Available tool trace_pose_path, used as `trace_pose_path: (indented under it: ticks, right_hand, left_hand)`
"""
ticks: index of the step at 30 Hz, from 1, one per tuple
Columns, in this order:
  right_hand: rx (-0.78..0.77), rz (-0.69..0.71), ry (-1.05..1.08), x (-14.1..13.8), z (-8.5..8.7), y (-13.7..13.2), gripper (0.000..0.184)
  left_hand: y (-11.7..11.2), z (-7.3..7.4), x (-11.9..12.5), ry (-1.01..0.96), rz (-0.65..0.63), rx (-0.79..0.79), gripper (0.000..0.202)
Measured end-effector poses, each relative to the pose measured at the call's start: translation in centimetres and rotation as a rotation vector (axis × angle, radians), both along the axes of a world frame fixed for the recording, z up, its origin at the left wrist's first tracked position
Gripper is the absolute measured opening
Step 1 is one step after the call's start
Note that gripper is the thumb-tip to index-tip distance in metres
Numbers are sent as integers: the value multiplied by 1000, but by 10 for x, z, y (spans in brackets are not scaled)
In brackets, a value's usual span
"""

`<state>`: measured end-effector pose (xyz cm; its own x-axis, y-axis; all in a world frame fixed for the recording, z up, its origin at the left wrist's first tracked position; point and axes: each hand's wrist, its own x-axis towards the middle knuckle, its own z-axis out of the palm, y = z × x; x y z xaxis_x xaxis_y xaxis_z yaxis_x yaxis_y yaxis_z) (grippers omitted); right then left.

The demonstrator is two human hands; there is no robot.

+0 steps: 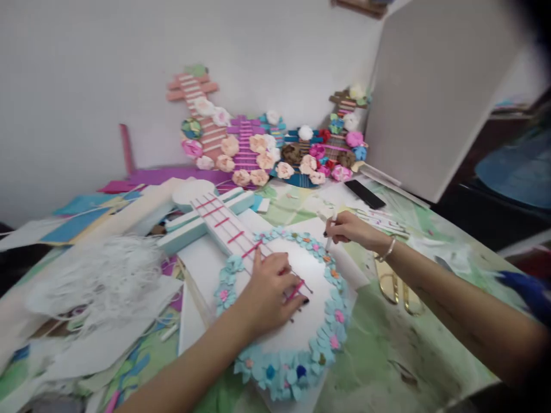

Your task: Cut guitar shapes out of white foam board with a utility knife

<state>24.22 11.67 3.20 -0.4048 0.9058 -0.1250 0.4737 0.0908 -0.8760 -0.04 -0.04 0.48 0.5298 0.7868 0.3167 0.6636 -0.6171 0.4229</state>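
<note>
A handmade paper banjo (297, 338) lies across white sheets in the middle, its round white body ringed with light blue paper flowers. Its neck (228, 223) points up and to the left, crossed by pink strips, with thin dark strings along it. My left hand (271, 287) rests on the body over the strings, fingers apart, beside a short pink strip (296, 288). At the upper right rim of the flower ring, my right hand (348, 229) is closed in a pinch around a thin white stick (329, 234); its exact kind is unclear.
Several flower-covered paper instruments (245, 143) lean against the wall. A black phone (365, 194) and gold-handled scissors (398, 289) lie on the right. Tangled white string (99, 281) and coloured sheets (71, 221) crowd the left. A grey panel (430, 92) stands at the back right.
</note>
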Motion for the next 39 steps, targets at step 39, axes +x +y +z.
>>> trace_pose_path:
  ticks: [39]
  right_hand:
    - [733, 723, -520, -285, 15, 26, 12]
  left_hand:
    - [4, 3, -13, 41, -48, 54, 27]
